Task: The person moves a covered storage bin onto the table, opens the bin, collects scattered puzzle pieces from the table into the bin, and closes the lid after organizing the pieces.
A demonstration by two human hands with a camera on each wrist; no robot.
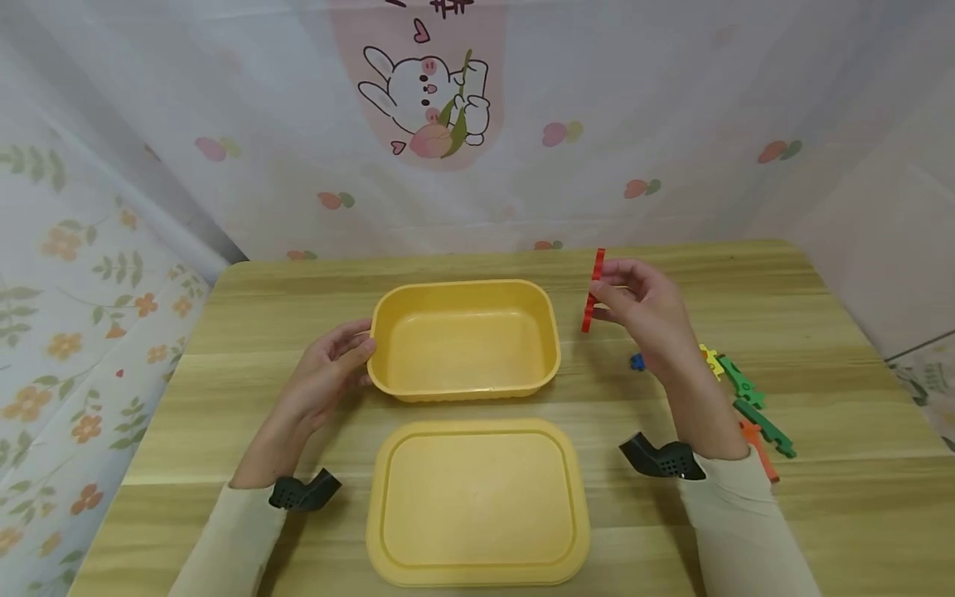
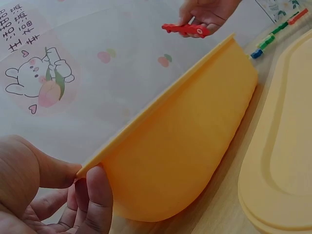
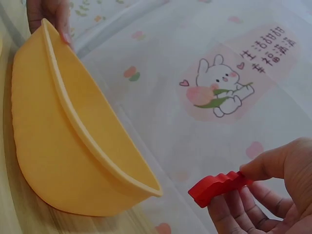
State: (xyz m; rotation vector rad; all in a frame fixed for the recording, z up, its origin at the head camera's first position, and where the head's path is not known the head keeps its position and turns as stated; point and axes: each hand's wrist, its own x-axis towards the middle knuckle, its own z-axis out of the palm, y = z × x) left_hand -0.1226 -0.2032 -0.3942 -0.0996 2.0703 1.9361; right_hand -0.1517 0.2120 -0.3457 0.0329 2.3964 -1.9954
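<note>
My left hand pinches the left rim of a yellow plastic box, thumb on top and fingers below, as the left wrist view shows. The box stands on the table with its open side up. To the right of the box and above the table, my right hand pinches a thin red toy piece between thumb and fingers. Seen from the right wrist, this red piece has a wavy upper edge; the left wrist view shows a round eye-like mark at one end.
A yellow lid lies flat in front of the box. Several toy pieces lie by the right forearm: a blue one, a yellow one, a green one, a dark green one and an orange one, partly hidden. A printed curtain hangs behind the table.
</note>
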